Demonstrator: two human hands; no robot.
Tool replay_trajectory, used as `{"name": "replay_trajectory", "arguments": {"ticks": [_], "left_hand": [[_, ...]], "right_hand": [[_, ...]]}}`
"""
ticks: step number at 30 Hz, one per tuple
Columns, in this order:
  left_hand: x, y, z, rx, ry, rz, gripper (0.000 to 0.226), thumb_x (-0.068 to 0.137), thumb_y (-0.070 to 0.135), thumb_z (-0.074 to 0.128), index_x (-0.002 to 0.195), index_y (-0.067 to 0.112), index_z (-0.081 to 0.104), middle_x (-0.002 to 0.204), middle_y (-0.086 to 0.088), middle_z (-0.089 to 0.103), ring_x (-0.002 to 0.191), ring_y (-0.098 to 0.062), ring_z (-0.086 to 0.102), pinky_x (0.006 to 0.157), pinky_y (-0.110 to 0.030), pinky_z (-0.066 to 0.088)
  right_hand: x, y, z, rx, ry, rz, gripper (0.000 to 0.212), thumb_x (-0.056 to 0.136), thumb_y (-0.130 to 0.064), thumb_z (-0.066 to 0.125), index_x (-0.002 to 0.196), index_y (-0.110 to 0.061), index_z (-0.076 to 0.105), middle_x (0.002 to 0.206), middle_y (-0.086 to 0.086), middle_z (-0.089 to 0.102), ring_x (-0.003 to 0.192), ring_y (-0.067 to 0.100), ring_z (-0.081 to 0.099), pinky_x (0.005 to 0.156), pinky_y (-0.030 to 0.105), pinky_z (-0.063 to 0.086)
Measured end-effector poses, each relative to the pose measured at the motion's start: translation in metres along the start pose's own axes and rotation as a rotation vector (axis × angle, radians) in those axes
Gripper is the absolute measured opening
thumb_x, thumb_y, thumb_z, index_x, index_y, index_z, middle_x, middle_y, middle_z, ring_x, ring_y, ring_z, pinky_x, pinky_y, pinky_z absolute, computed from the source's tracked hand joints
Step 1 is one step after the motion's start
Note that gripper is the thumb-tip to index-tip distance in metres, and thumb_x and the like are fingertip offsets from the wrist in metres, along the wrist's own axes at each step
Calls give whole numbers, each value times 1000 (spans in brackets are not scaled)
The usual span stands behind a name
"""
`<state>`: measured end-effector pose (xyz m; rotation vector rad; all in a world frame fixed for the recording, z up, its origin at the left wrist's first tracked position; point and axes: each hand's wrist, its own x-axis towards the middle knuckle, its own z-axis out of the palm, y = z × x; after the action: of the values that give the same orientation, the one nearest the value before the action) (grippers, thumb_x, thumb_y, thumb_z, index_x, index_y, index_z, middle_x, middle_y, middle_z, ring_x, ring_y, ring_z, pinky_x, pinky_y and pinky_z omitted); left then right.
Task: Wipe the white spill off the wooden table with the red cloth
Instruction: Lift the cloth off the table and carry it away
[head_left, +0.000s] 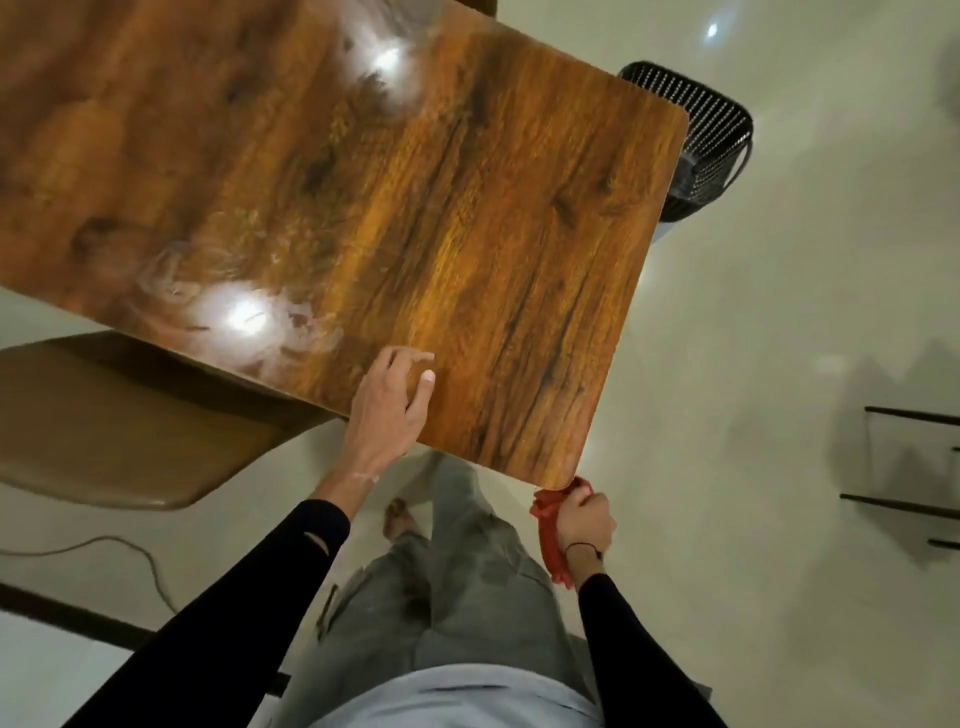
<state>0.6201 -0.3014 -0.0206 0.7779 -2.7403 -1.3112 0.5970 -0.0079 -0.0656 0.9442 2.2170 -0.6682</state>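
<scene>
The wooden table (519, 234) fills the upper left of the head view. A smeared white spill (291, 332) lies near its near-left edge, with swirls around a bright light reflection. Fainter white smears (384, 78) show farther back. My left hand (389, 405) rests on the table's near edge, fingers loosely spread, just right of the spill. My right hand (584, 519) grips the bunched red cloth (553, 535) at the table's near corner, below the tabletop; the cloth hangs down past my wrist.
A brown chair seat (119, 431) stands tucked at the table's left. A black mesh bin (696, 135) sits on the pale floor beyond the far right corner. A grey cable (119, 551) runs along the floor at left. Dark metal frame legs (909, 467) stand at right.
</scene>
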Motion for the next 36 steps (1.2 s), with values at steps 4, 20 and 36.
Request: {"name": "replay_trajectory", "arguments": {"ticks": [4,20,36], "left_hand": [[-60,-15,-9,-260,-111,-159,17,109,23,67,122,17,74,118,3,74,110,-12,69,98,-33,57],[-275,-79,55,-1167,60,-995,39,91,32,88,124,16,76,127,-10,81,125,-29,74,112,-44,58],[-445,-78,157,-1205,998,-1420,30,109,18,68,133,1,68,126,-16,74,118,-33,70,106,-42,57]], "right_hand": [[-14,1,-31,275,-644,223,56,113,-29,48,144,14,63,109,30,74,56,23,66,49,27,53],[-95,-36,69,-244,-1465,433,127,87,-104,29,163,-5,56,161,37,54,144,59,57,111,81,47],[-130,98,196,-1553,-879,-969,41,100,-5,81,138,3,70,126,28,76,119,47,74,104,64,61]]}}
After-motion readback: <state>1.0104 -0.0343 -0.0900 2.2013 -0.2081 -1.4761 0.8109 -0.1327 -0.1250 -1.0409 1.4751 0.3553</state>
